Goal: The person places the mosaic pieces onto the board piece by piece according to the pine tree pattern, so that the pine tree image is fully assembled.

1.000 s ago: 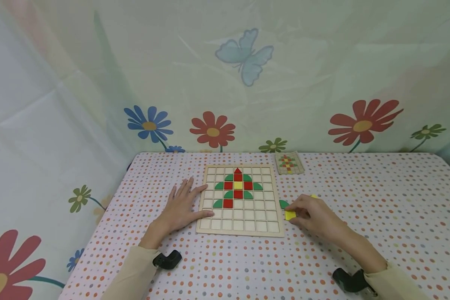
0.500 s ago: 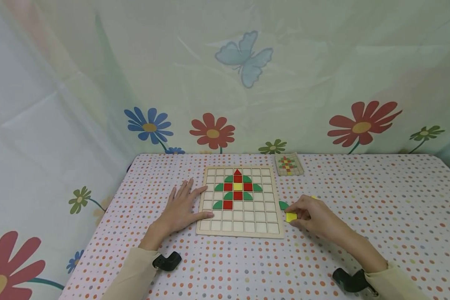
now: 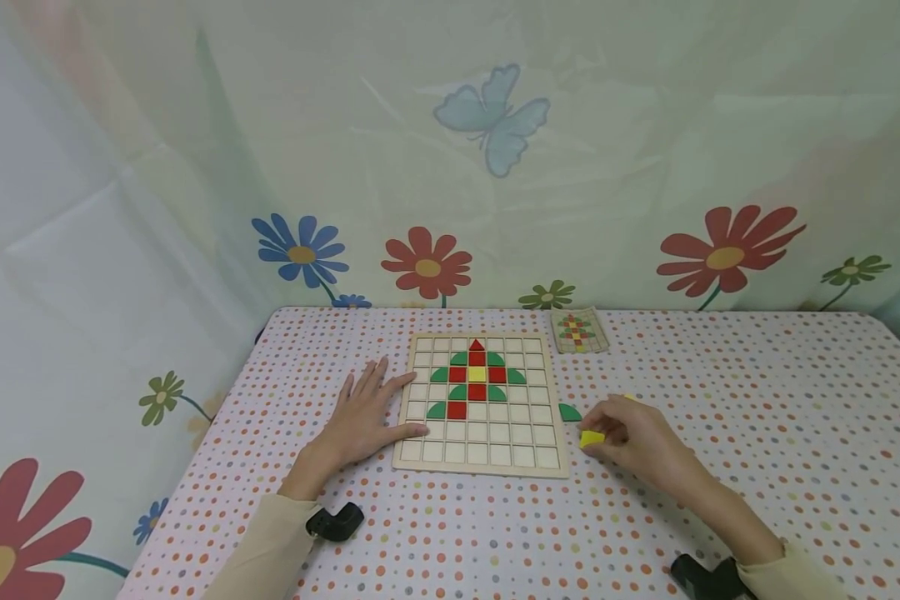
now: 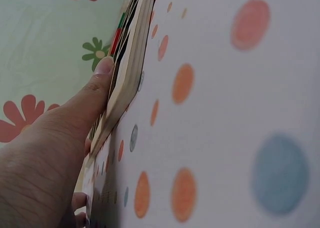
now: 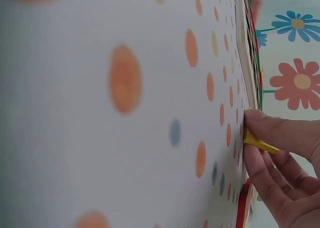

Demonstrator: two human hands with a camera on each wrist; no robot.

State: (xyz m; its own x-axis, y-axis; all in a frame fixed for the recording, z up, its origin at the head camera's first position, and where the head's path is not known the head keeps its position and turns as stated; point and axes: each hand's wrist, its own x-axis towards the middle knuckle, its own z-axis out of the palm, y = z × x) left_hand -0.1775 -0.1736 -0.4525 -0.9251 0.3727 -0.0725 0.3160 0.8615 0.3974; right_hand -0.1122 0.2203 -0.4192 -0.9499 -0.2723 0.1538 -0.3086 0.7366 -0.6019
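My right hand (image 3: 641, 442) pinches a yellow square tile (image 3: 591, 438) between thumb and fingers, just right of the wooden grid board (image 3: 521, 432). In the right wrist view the yellow tile (image 5: 261, 143) is tilted, with one edge at the table. A loose green quarter-circle tile (image 3: 569, 412) lies between that hand and the board. Spread over the board's left edge is my left hand (image 3: 366, 414), its thumb on the frame in the left wrist view. Red squares (image 3: 457, 410), green quarter circles (image 3: 436, 410), a red triangle (image 3: 477, 344) and a yellow square (image 3: 477, 374) sit in the grid.
Behind the board's right corner lies a small pattern card (image 3: 589, 332) with a similar figure. A bit of yellow (image 3: 630, 397) shows behind my right hand. Part of a red piece (image 5: 243, 204) appears beneath that hand in the right wrist view. A flowered curtain (image 3: 615, 167) backs the table.
My right hand has drawn slightly right, away from the board, and the yellow tile has tilted in its fingers. More of the green tile shows. My left hand has stayed put.
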